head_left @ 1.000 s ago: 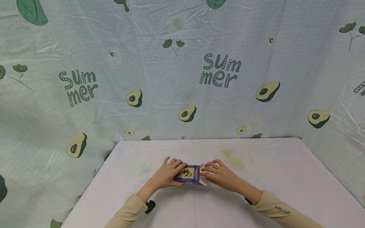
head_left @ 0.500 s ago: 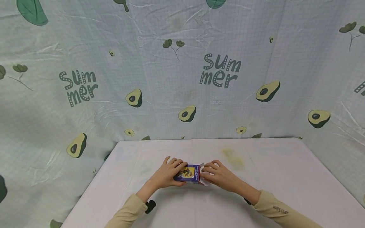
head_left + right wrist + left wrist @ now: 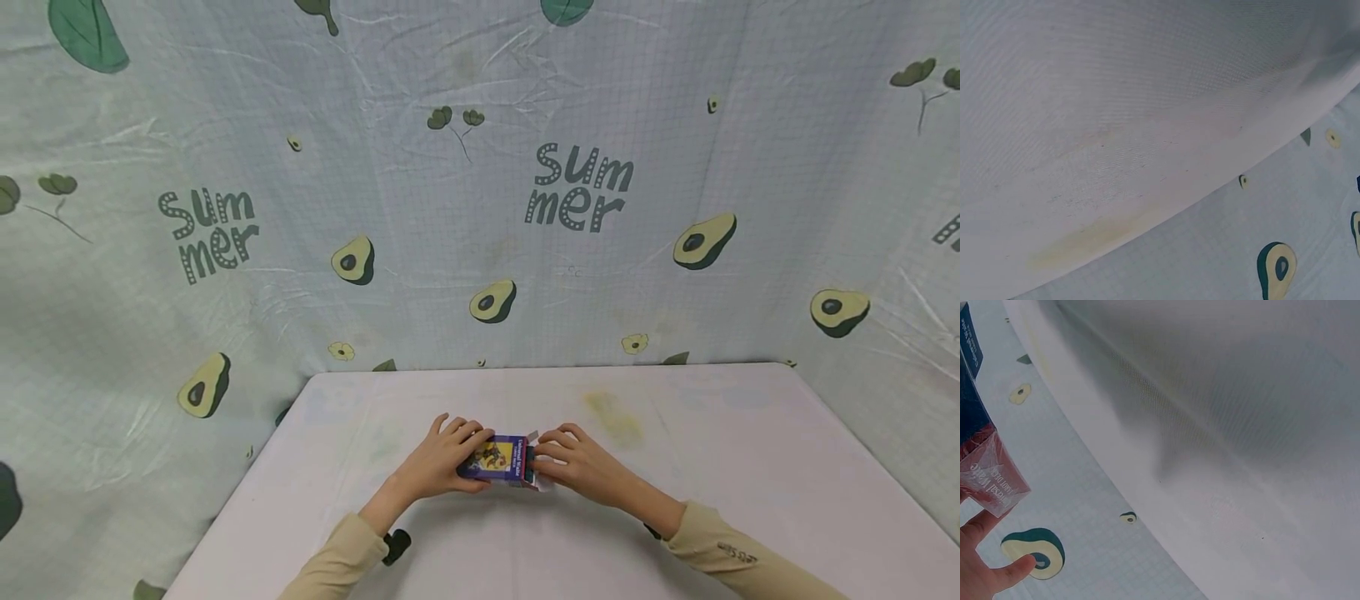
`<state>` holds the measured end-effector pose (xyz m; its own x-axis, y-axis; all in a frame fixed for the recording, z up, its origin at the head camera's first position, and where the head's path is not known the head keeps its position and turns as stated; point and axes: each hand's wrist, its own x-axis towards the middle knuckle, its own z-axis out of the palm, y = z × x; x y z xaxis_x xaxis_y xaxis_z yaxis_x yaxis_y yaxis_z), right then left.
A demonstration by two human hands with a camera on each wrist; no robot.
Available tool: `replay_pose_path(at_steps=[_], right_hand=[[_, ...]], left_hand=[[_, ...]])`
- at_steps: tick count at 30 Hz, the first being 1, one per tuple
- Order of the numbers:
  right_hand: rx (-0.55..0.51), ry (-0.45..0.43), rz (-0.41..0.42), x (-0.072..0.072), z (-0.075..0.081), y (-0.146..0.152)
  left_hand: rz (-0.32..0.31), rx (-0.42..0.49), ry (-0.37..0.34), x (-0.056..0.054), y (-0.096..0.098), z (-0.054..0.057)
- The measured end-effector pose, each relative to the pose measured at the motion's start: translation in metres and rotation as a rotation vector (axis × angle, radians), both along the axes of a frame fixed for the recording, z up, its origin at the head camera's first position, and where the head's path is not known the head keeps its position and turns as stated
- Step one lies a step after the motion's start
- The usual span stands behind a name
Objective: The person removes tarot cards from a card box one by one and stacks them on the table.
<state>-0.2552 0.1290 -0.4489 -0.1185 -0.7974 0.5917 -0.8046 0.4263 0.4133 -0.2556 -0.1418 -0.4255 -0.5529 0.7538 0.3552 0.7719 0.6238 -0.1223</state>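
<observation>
A small purple card box [image 3: 493,456] with a yellow picture lies sideways over the table. My left hand [image 3: 444,460] grips its left end, thumb along the near side and fingers over the far side. At the right end, white flaps [image 3: 543,481] stand open, and the dark end of a deck of cards [image 3: 530,463] shows there. The fingers of my right hand [image 3: 581,464] are curled at that end and pinch the deck. In the left wrist view, the box's red and blue side [image 3: 988,472] appears above part of the left hand [image 3: 985,565].
A white-covered table [image 3: 480,550] extends around both hands, with a yellowish stain [image 3: 615,418] behind the right one. Behind it hangs a pale curtain [image 3: 420,192] printed with avocados and lettering. Dark wrist cameras [image 3: 396,546] sit under the sleeves.
The dark end of the deck now shows at the box's open right end, between box and right fingers. The left hand keeps its grip, and the right hand has shifted only slightly.
</observation>
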Motion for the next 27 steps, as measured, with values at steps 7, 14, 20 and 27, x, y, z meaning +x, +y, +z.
replay_pose_path(at_steps=[7, 14, 20, 27], right_hand=[[0.004, 0.002, -0.006, 0.0004, -0.0020, 0.0003], [0.023, 0.004, 0.007, 0.0005, -0.0027, 0.0029], [0.039, 0.071, 0.047, 0.0002, -0.0010, 0.0060], [0.044, 0.095, 0.067, 0.0017, 0.0015, 0.0073]], left_hand=[[0.012, -0.019, -0.012, 0.0012, 0.0004, -0.0018], [0.010, -0.007, -0.018, 0.0013, -0.0013, -0.0040], [0.009, -0.014, -0.004, 0.0014, -0.0020, -0.0042], [0.019, -0.026, -0.002, 0.0027, -0.0017, -0.0027]])
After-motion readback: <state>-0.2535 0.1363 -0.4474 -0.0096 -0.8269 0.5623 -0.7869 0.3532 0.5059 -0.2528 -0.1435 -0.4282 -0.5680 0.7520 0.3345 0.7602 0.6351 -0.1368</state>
